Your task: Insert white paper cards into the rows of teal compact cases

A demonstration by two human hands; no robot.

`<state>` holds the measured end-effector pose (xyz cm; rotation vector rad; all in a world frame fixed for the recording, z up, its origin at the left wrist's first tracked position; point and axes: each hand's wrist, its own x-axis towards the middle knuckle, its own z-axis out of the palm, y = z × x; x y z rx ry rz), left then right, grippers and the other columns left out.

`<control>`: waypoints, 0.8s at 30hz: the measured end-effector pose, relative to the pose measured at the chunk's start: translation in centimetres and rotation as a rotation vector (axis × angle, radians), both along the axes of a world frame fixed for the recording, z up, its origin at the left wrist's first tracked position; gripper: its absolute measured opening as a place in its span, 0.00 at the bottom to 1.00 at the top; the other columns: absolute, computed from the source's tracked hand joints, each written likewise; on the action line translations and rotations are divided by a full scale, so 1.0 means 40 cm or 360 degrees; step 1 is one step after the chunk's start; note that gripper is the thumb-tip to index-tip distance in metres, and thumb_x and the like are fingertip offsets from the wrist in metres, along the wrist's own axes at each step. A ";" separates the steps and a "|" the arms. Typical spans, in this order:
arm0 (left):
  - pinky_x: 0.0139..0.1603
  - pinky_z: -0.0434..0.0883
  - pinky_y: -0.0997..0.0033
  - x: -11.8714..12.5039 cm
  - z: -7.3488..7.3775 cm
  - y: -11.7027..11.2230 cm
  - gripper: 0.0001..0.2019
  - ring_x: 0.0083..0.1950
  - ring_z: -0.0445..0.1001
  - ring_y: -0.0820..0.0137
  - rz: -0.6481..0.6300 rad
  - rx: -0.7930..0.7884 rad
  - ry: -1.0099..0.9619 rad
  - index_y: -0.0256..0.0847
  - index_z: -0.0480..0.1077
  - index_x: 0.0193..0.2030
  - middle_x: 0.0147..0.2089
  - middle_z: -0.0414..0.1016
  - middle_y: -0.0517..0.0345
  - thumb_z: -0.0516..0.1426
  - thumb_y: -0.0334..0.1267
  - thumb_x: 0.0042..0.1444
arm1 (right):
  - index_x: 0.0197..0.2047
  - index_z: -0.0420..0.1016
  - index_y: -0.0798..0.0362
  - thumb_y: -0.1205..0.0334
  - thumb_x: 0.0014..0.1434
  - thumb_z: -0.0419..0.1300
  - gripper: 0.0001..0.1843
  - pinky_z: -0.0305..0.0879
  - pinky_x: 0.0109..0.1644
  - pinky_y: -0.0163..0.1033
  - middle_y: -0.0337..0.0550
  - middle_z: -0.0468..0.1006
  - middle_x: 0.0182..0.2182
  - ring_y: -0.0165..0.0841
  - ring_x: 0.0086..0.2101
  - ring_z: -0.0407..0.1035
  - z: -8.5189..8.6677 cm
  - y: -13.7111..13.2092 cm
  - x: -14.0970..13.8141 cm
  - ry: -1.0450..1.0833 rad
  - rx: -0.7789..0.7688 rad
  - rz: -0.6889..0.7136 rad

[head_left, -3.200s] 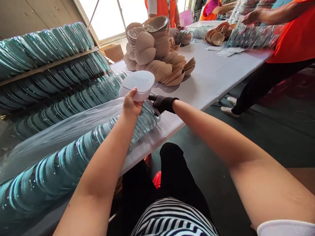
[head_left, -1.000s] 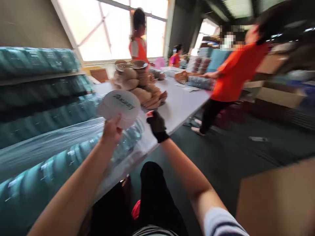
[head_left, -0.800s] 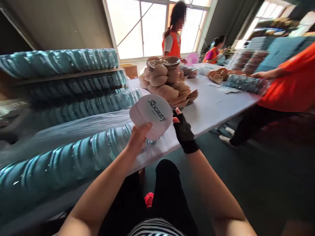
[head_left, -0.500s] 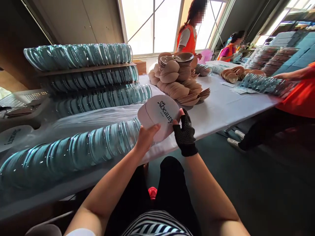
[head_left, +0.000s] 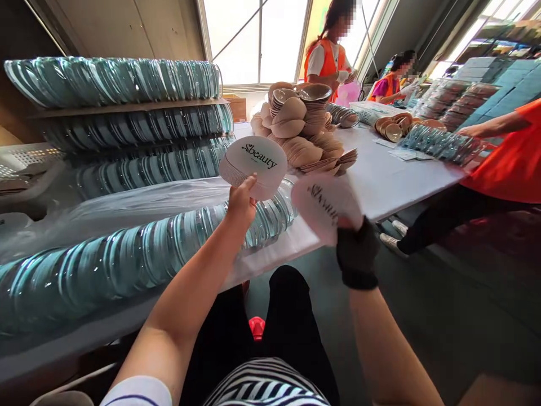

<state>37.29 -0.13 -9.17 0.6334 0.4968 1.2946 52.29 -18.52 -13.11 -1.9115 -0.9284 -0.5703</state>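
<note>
My left hand (head_left: 240, 202) is closed on the lower edge of a stack of white round cards printed "beauty" (head_left: 253, 163), held up over the table's front edge. My right hand (head_left: 357, 251), in a black fingerless glove, pinches a single white printed card (head_left: 323, 204), blurred by motion, out to the right of the stack and beyond the table edge. Just below the stack lies a long row of clear teal-tinted plastic shells (head_left: 127, 259) on the white table (head_left: 380, 180).
More rows of teal shells (head_left: 114, 82) are stacked on boards at the left. A heap of beige cups (head_left: 302, 132) sits mid-table. People in orange vests (head_left: 513, 152) work at the far and right sides. A dark floor (head_left: 443, 316) lies to my right.
My right hand has pulled one card off the stack and swung it right and down. My left hand has lifted the stack slightly to the left.
</note>
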 end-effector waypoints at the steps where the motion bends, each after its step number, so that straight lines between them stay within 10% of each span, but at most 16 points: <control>1: 0.41 0.75 0.72 0.006 0.000 0.013 0.18 0.43 0.79 0.68 -0.0005 -0.0027 -0.0002 0.40 0.75 0.46 0.42 0.81 0.55 0.64 0.27 0.45 | 0.40 0.78 0.57 0.49 0.62 0.52 0.21 0.63 0.28 0.39 0.52 0.78 0.26 0.40 0.27 0.72 -0.026 -0.038 -0.012 -0.0068 -0.0183 0.0068; 6: 0.43 0.75 0.72 0.014 -0.014 0.029 0.21 0.43 0.79 0.68 -0.0080 -0.0036 0.0005 0.39 0.73 0.51 0.42 0.81 0.54 0.60 0.23 0.49 | 0.45 0.78 0.55 0.55 0.67 0.46 0.21 0.60 0.29 0.34 0.50 0.81 0.30 0.35 0.28 0.73 -0.114 -0.097 -0.058 -0.0332 -0.0658 0.0339; 14: 0.49 0.75 0.68 0.010 -0.022 0.017 0.22 0.43 0.80 0.67 -0.0113 0.0011 0.0060 0.39 0.73 0.53 0.41 0.82 0.54 0.61 0.23 0.49 | 0.55 0.67 0.55 0.51 0.68 0.45 0.21 0.46 0.28 0.34 0.49 0.80 0.29 0.36 0.27 0.73 -0.001 0.117 -0.096 -0.0430 -0.1314 0.0252; 24: 0.48 0.76 0.68 0.007 -0.024 0.041 0.19 0.43 0.80 0.66 -0.0120 -0.0144 0.0071 0.37 0.74 0.49 0.40 0.82 0.54 0.61 0.22 0.50 | 0.44 0.71 0.52 0.58 0.66 0.48 0.12 0.52 0.32 0.35 0.45 0.81 0.37 0.34 0.36 0.74 -0.001 0.182 -0.088 -0.0239 -0.1215 0.0509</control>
